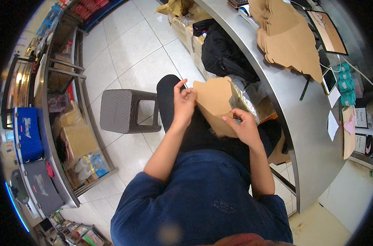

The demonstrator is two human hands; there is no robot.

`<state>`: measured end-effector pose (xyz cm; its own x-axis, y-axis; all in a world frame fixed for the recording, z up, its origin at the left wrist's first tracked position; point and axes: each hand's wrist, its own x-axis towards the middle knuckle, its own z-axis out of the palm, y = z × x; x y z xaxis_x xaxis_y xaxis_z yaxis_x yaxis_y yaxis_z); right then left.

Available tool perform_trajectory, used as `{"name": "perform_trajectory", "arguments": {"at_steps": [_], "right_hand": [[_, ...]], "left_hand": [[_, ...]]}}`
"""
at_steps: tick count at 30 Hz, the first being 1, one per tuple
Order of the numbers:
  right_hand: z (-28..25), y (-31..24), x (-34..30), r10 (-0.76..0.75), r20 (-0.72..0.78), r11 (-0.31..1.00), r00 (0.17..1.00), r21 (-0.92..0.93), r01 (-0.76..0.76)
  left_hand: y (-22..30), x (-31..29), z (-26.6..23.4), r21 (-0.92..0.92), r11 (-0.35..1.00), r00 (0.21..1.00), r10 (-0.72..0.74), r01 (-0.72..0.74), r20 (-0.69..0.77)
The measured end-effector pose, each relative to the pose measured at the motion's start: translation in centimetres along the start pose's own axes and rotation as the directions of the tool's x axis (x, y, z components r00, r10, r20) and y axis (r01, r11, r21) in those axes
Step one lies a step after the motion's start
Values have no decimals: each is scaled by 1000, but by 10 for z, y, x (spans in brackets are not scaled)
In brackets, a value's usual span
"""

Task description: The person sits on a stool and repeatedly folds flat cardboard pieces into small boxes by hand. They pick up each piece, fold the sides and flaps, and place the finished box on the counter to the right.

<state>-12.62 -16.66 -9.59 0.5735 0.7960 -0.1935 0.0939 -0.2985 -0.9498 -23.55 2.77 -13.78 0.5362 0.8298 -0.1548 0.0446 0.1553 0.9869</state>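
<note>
A partly folded brown cardboard box (213,96) is held over my lap, its panels standing at angles to one another. At its left edge is my left hand (184,102), with fingers curled against the cardboard and the index finger raised. My right hand (244,126) pinches the near right part of the box between thumb and fingers. On the metal table to the right lies a stack of flat brown cardboard blanks (286,37), cut in the same kind of material.
The curved metal table (313,164) runs along my right, bearing a phone (329,80), a black pen (304,87) and a tablet-like screen (326,30). A dark stool (123,110) stands at left. Under the table are a black bag (223,53) and plastic-wrapped goods. Shelving (90,135) lines the left.
</note>
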Motion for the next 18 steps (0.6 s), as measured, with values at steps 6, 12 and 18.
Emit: {"name": "perform_trajectory", "arguments": {"at_steps": [6,12,18], "right_hand": [[-24,-24,4,-339,154,818,928,-439,372],[-36,-58,8,-415,-10,762,910,-550,341],[2,-15,28,-25,-191,900,981,423,105]], "left_hand": [[53,-30,3,571,494,746,538,-656,393],[80,12,-36,239,970,757,-125,-42,641],[67,-18,-18,22,989,825,-132,143,550]]}}
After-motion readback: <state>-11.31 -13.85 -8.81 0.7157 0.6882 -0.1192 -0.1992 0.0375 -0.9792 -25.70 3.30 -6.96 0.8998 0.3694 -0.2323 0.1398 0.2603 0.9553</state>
